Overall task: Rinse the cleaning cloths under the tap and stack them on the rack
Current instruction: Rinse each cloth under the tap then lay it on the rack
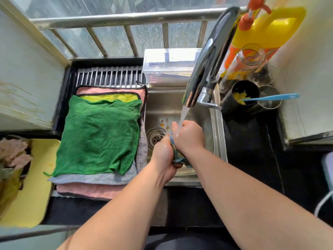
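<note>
Head view: I had my left hand [162, 153] and right hand [188, 136] both clenched round the wadded blue cloth [177, 156], under the tap [207, 60] stream in the sink [219, 134]. The stacked cloths [100, 134] on the rack [108, 76] lay past the sink's left edge, nearer my left hand.

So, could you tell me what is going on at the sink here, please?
A person is rinsing a bluish cloth, gripped in both the left hand and the right hand, under water running from the tap over the sink. Beside it, a stack of cloths already lies on the rack, a green cloth on top. More crumpled cloths lie on a yellow tray at the far left.
</note>
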